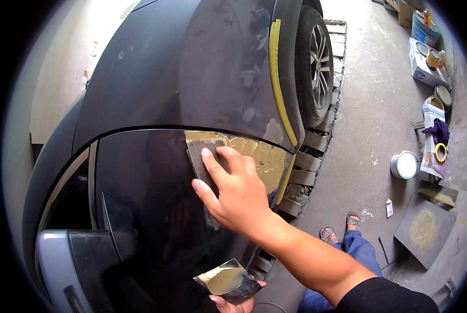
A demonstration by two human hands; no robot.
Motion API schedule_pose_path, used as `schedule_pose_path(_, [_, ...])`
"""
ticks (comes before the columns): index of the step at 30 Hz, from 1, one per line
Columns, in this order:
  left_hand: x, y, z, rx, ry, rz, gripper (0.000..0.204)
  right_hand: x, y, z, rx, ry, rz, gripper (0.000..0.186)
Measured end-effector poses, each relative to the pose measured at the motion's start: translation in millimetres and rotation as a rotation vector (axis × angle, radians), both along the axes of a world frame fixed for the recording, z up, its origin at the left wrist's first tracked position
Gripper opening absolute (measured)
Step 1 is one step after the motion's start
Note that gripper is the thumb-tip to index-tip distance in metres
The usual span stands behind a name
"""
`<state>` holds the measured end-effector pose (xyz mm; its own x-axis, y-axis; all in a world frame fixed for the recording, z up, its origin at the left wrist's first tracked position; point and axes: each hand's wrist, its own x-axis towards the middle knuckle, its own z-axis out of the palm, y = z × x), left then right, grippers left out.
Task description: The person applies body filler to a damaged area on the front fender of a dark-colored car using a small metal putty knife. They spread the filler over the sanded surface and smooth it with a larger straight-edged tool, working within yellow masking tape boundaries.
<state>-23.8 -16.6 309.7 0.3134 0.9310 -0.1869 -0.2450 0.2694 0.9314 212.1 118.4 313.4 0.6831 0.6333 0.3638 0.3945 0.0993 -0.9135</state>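
My right hand (242, 195) presses a dark flat filler spreader (197, 160) against the dark car door (145, 177), thumb at one edge and fingers on its face. Beneath and beside it, yellowish body filler (269, 168) covers the door's upper right corner, rough and ridged in places. Lower down, at the bottom edge of view, my left hand (234, 305) holds a small dark square plate (245, 293) with a smooth pool of the same filler on it. Part of that hand is cut off by the picture's edge.
Yellow masking tape (277, 78) lines the fender edge beside the wheel (315, 68). A side mirror (61, 261) juts out at lower left. On the floor at right stand a white can (404, 165), a small tube (389, 207), a dark board (426, 229) and a box (426, 70) with tins.
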Motion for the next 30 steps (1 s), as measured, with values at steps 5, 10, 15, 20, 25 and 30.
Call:
schedule_pose_path(5, [-5, -1, -4, -0.014, -0.009, 0.003, 0.070, 7, -9, 5, -0.010, 0.048, 0.005, 0.049])
schedule_pose_path(10, [-7, 0, -8, -0.024, -0.042, -0.028, 0.071, -5, 3, -6, 0.019, -0.016, -0.028, 0.049])
schedule_pose_path(15, [-9, 1, -9, -0.028, -0.062, -0.057, 0.069, -7, -20, -18, -0.001, 0.038, 0.037, 0.049])
schedule_pose_path(20, [-3, 0, -9, -0.038, -0.086, -0.055, 0.068, -2, -2, -7, 0.029, 0.043, -0.005, 0.049])
schedule_pose_path(25, [-5, 0, -4, -0.023, -0.049, -0.049, 0.068, -3, -22, -17, -0.019, 0.078, 0.093, 0.049])
schedule_pose_path(30, [-4, 1, -5, -0.029, -0.040, -0.067, 0.068, 9, -12, -25, -0.059, 0.176, 0.047, 0.050])
